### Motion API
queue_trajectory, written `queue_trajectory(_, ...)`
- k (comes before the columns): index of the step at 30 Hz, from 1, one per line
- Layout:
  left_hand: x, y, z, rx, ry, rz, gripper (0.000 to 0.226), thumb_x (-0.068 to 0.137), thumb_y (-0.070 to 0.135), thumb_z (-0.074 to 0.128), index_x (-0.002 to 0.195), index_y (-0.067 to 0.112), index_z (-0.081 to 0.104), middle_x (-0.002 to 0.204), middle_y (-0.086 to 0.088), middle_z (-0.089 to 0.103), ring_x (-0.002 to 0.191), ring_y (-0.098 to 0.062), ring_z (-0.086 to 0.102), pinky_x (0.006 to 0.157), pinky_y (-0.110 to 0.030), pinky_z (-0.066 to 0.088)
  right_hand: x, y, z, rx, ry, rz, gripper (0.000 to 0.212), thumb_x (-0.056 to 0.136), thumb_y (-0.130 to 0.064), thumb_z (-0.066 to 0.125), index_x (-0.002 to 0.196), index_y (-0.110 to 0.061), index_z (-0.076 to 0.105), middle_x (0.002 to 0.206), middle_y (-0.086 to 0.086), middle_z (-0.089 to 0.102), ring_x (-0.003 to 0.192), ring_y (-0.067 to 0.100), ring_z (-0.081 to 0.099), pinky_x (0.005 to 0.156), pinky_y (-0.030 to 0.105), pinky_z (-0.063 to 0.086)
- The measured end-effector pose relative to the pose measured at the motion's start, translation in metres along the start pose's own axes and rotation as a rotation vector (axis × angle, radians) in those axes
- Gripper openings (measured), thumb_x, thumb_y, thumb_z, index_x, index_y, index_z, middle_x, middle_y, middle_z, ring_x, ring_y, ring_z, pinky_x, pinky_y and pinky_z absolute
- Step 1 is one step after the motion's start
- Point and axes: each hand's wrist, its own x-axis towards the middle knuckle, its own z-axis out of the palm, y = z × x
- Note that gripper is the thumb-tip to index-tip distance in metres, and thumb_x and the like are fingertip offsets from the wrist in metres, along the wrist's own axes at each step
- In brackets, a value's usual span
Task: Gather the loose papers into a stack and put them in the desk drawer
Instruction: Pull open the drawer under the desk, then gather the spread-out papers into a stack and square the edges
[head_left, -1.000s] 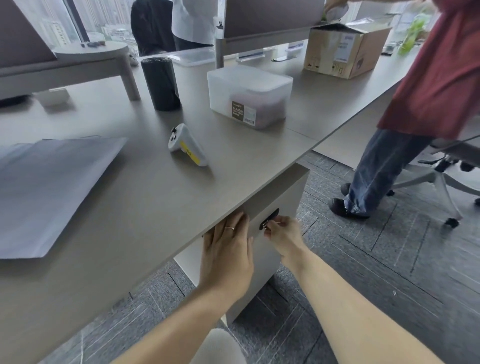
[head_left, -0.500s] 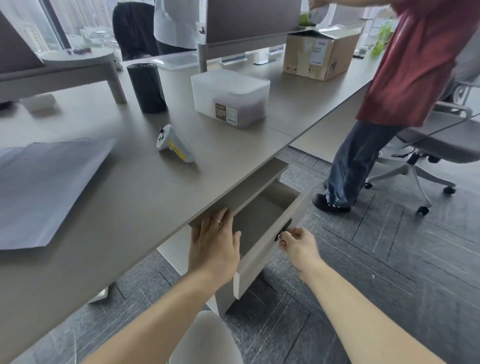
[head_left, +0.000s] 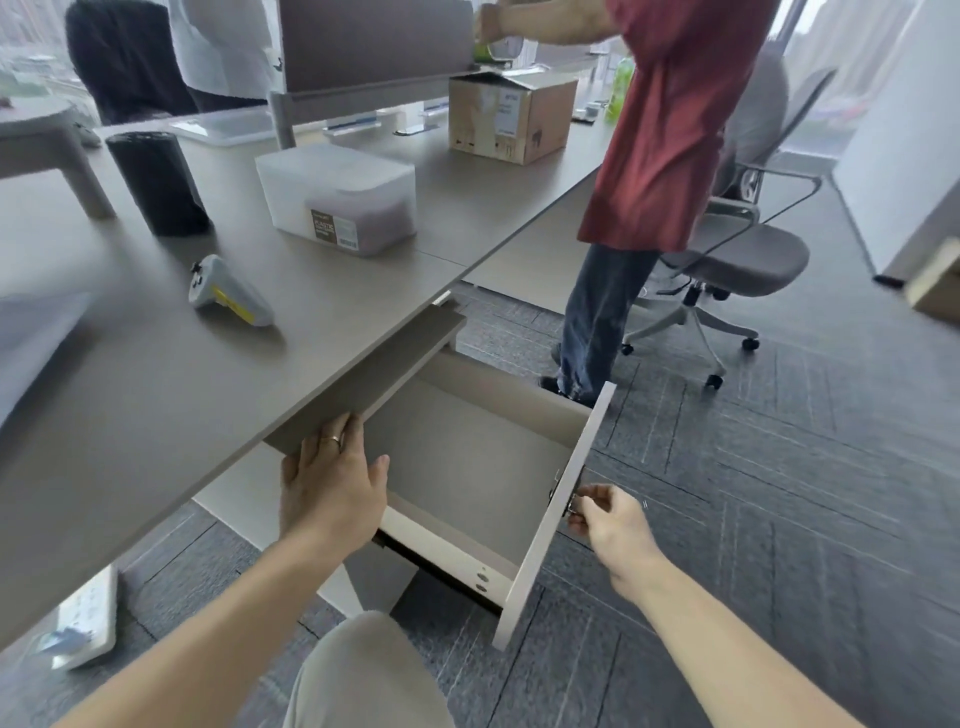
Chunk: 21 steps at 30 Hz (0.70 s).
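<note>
Drawer (head_left: 467, 467), pulled well out from under the desk (head_left: 156, 395), its inside bare and pale. Right hand (head_left: 605, 519) pinches the small metal handle (head_left: 569, 501) on the drawer front between fingertips and thumb. Left hand (head_left: 332, 483) lies flat, fingers spread, against the underside edge of the desk beside the drawer; a ring (head_left: 332, 440) shows on one finger. Papers (head_left: 31, 338): a pale sheet or stack at the far left of the desk, blurred and cut off by the frame, so the count cannot be told.

Desk surface, grey-brown, carries one controller (head_left: 228, 299), one black cylinder (head_left: 156, 182), one frosted plastic box (head_left: 343, 195) with a label, and one open carton (head_left: 511, 117). A divider panel (head_left: 374, 47) rises behind the box.

Floor: dark grey carpet tiles. One power strip (head_left: 85, 618) lies under the desk at lower left. One office chair (head_left: 737, 249) stands behind a second person (head_left: 670, 119) in a red shirt and jeans, head cut off. A third figure (head_left: 218, 47) beyond the desk is visible only as a torso. The wearer's knee (head_left: 363, 675) fills the bottom centre.
</note>
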Motion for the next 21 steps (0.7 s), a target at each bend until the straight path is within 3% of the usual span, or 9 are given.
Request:
queue_trajectory(4, -0.001, 0.001, -0.005, -0.044, -0.034, 0.012, 0.066, 0.104, 0.044, 0.040, 0.161, 0.014, 0.027, 0.169, -0.002, 0.028, 0.153, -0.025, 0.026, 0.122, -0.047, 0.023, -0.003, -0.003, -0.005, 0.011, -0.020, 0.050, 0.023, 0.102, -0.005, 0.052, 0.120, 0.006, 0.060, 0.098, 0.015, 0.068, 0.072, 0.016, 0.063, 0.054, 0.015, 0.051)
queue_trajectory(7, -0.011, 0.003, -0.025, -0.215, -0.047, 0.074, 0.064, 0.104, 0.041, 0.044, 0.161, 0.018, 0.028, 0.167, -0.003, 0.032, 0.152, -0.025, 0.030, 0.123, -0.043, 0.026, -0.014, -0.017, -0.011, 0.060, -0.022, 0.095, 0.029, 0.104, -0.020, 0.049, 0.126, -0.001, 0.054, 0.113, 0.014, 0.066, 0.090, 0.026, 0.064, 0.074, 0.031, 0.050)
queue_trajectory(10, -0.021, 0.003, -0.064, -0.451, 0.033, 0.232, 0.054, 0.104, 0.038, 0.051, 0.156, 0.028, 0.040, 0.155, 0.010, 0.046, 0.142, -0.013, 0.044, 0.117, -0.031, 0.035, -0.027, -0.061, -0.013, -0.104, 0.120, -0.167, 0.031, 0.103, -0.034, 0.048, 0.127, -0.014, 0.051, 0.127, 0.008, 0.059, 0.107, 0.024, 0.055, 0.090, 0.036, 0.039)
queue_trajectory(12, -0.020, -0.006, -0.098, -0.518, 0.143, 0.278, 0.046, 0.103, 0.035, 0.055, 0.149, 0.032, 0.049, 0.145, 0.018, 0.052, 0.131, -0.011, 0.054, 0.110, -0.033, 0.044, -0.039, -0.107, 0.007, -0.116, 0.136, -0.443, 0.030, 0.103, -0.035, 0.048, 0.127, -0.017, 0.050, 0.131, 0.008, 0.056, 0.113, 0.023, 0.055, 0.092, 0.036, 0.042)
queue_trajectory(14, -0.016, -0.025, -0.133, -0.580, 0.273, 0.248, 0.043, 0.103, 0.031, 0.057, 0.145, 0.031, 0.053, 0.138, 0.021, 0.053, 0.125, -0.012, 0.057, 0.105, -0.034, 0.048, -0.057, -0.152, 0.045, -0.122, 0.040, -0.648, 0.028, 0.103, -0.037, 0.049, 0.127, -0.022, 0.050, 0.132, 0.005, 0.056, 0.120, 0.022, 0.056, 0.099, 0.037, 0.046)
queue_trajectory(16, -0.013, -0.054, -0.163, -0.594, 0.381, 0.176, 0.043, 0.103, 0.029, 0.058, 0.145, 0.031, 0.052, 0.136, 0.020, 0.050, 0.127, -0.011, 0.054, 0.106, -0.033, 0.045, -0.081, -0.190, 0.096, -0.130, -0.116, -0.765, 0.027, 0.103, -0.039, 0.049, 0.127, -0.025, 0.049, 0.129, 0.000, 0.057, 0.118, 0.017, 0.057, 0.096, 0.028, 0.045)
queue_trajectory(19, -0.020, -0.121, -0.194, -0.543, 0.477, 0.020, 0.048, 0.103, 0.030, 0.056, 0.150, 0.032, 0.046, 0.144, 0.015, 0.050, 0.135, -0.012, 0.049, 0.112, -0.037, 0.040, -0.126, -0.229, 0.185, -0.141, -0.378, -0.831, 0.031, 0.102, -0.039, 0.053, 0.129, -0.024, 0.051, 0.124, -0.002, 0.060, 0.113, 0.016, 0.061, 0.083, 0.015, 0.043)
queue_trajectory(21, -0.032, -0.175, -0.208, -0.496, 0.506, -0.085, 0.050, 0.103, 0.030, 0.056, 0.152, 0.029, 0.044, 0.153, 0.007, 0.050, 0.140, -0.017, 0.046, 0.116, -0.041, 0.039, -0.155, -0.242, 0.241, -0.113, -0.500, -0.834, 0.030, 0.101, -0.035, 0.056, 0.128, -0.020, 0.053, 0.124, 0.003, 0.063, 0.113, 0.022, 0.064, 0.081, 0.014, 0.044)
